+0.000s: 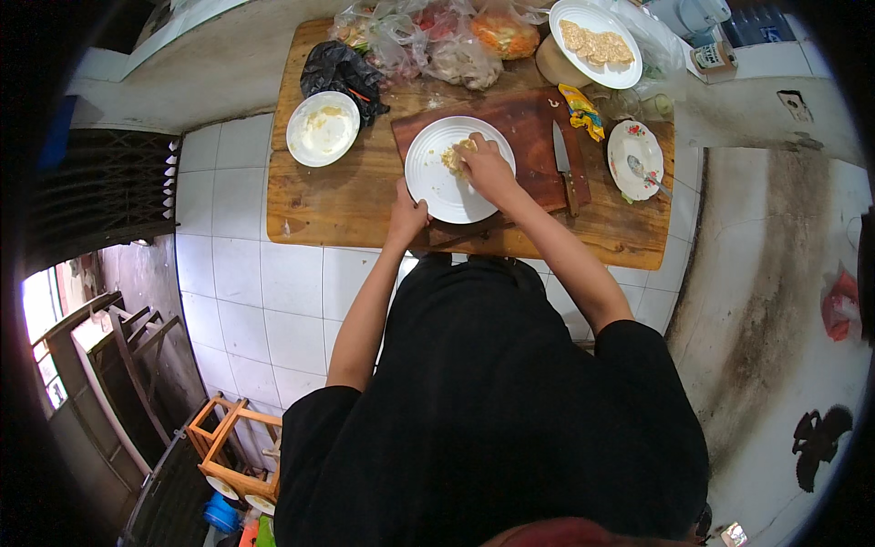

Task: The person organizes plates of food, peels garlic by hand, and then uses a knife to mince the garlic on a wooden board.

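Note:
A white ridged plate (pixel 437 191) with yellowish crumbs (pixel 450 160) lies on a reddish-brown wooden cutting board (pixel 533 123). My right hand (pixel 487 166) is over the plate, fingertips closed on a pale crumbly piece of food (pixel 467 146), partly hidden by the fingers. With my left hand (pixel 409 215) I grip the plate's lower left rim. A kitchen knife (pixel 563 161) with a wooden handle rests on the board to the right, blade pointing away. At the left stands a white bowl (pixel 322 129) with yellowish residue.
Plastic bags of vegetables (pixel 504 34) and a black bag (pixel 338 75) line the table's back. A plate of flat beige slices (pixel 632 68) sits on a container at back right. A yellow packet (pixel 581 113) and a flowered dish (pixel 625 174) with a spoon are on the right.

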Tool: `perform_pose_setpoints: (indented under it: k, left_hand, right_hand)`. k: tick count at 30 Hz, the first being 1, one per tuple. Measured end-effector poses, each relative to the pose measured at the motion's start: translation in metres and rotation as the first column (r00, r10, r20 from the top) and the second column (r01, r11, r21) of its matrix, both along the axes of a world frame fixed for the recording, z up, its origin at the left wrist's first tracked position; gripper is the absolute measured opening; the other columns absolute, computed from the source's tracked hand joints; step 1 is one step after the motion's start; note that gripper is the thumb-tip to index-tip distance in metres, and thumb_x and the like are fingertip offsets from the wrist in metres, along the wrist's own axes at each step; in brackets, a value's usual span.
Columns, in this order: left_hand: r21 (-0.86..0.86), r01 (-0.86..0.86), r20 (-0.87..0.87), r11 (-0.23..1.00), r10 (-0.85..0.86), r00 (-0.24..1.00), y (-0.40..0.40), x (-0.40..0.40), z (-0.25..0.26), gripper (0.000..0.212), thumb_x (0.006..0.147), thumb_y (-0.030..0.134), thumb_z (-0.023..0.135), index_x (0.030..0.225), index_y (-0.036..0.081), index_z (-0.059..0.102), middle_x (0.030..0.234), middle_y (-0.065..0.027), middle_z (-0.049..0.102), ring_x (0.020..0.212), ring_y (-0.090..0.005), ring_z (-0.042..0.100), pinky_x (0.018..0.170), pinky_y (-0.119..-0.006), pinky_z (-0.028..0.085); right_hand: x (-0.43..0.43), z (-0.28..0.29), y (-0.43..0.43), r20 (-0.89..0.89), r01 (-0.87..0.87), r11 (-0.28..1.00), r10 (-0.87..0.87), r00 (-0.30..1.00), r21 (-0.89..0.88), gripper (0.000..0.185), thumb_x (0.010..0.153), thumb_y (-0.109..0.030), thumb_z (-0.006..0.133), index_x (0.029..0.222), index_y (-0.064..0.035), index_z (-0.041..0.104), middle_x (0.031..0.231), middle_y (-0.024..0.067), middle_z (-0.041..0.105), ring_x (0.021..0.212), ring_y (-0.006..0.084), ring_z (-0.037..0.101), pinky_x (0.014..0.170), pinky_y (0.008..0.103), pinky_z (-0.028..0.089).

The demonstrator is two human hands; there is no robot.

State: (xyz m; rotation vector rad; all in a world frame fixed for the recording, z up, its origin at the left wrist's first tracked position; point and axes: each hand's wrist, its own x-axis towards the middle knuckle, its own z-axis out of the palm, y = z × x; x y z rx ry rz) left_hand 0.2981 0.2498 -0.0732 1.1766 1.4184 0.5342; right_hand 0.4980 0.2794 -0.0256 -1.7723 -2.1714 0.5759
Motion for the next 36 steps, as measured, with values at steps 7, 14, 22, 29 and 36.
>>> perform_pose_setpoints:
  k: [7, 14, 22, 29, 36]
  left_hand:
    - [-0.006, 0.014, -0.003, 1.000, -0.014, 1.000, 0.003, 0.001, 0.005, 0.044, 0.082, 0.001, 0.049, 0.122, 0.004, 0.030, 0.065, -0.0131, 0.062, 0.051, -0.0186, 0.062, 0.048, -0.033, 0.050]
    - [-0.006, 0.004, 0.021, 1.000, -0.004, 1.000, 0.004, -0.002, 0.004, 0.046, 0.082, 0.002, 0.050, 0.123, 0.004, 0.030, 0.065, -0.0133, 0.062, 0.051, -0.0190, 0.062, 0.049, -0.033, 0.051]
    - [-0.023, 0.028, 0.011, 0.999, -0.028, 1.000, 0.005, -0.001, 0.007, 0.049, 0.081, -0.002, 0.047, 0.127, 0.005, 0.030, 0.067, -0.0143, 0.062, 0.052, -0.0216, 0.063, 0.050, -0.035, 0.052]
    - [-0.041, 0.023, 0.017, 0.999, -0.022, 1.000, 0.006, 0.000, 0.002, 0.049, 0.081, -0.002, 0.046, 0.126, 0.005, 0.030, 0.067, -0.0142, 0.062, 0.052, -0.0218, 0.063, 0.050, -0.035, 0.052]
    - [-0.029, 0.013, 0.023, 1.000, -0.012, 1.000, 0.005, -0.001, 0.002, 0.047, 0.080, -0.002, 0.046, 0.124, 0.004, 0.030, 0.068, -0.0146, 0.062, 0.052, -0.0220, 0.063, 0.050, -0.036, 0.052]
  right_hand:
    - [-0.016, -0.019, -0.003, 0.156, -0.086, 0.996, 0.085, 0.984, -0.002, 0.027, 0.081, -0.009, 0.056, 0.107, -0.0070, 0.059, 0.115, 0.0155, 0.050, 0.103, 0.0354, 0.053, 0.081, 0.0440, 0.052]
    - [-0.003, -0.006, 0.014, 0.145, -0.138, 0.983, 0.154, 0.977, -0.119, 0.020, 0.081, -0.008, 0.054, 0.099, -0.0056, 0.062, 0.099, 0.0124, 0.057, 0.096, 0.0320, 0.057, 0.075, 0.0426, 0.052]
    - [0.019, -0.009, 0.029, -0.045, -0.095, 0.960, 0.111, 0.993, 0.263, 0.022, 0.079, -0.013, 0.059, 0.100, -0.0122, 0.065, 0.101, 0.0140, 0.058, 0.095, 0.0330, 0.056, 0.083, 0.0451, 0.046]
    - [0.006, -0.017, 0.008, 0.152, -0.164, 0.979, 0.182, 0.971, -0.123, 0.035, 0.080, -0.013, 0.064, 0.115, -0.0129, 0.061, 0.114, 0.0141, 0.055, 0.106, 0.0348, 0.053, 0.087, 0.0417, 0.047]
    - [0.028, 0.000, -0.007, 0.064, -0.158, 0.983, 0.152, 0.986, 0.091, 0.048, 0.075, -0.014, 0.067, 0.121, -0.0106, 0.056, 0.108, 0.0149, 0.052, 0.106, 0.0351, 0.050, 0.083, 0.0419, 0.049]
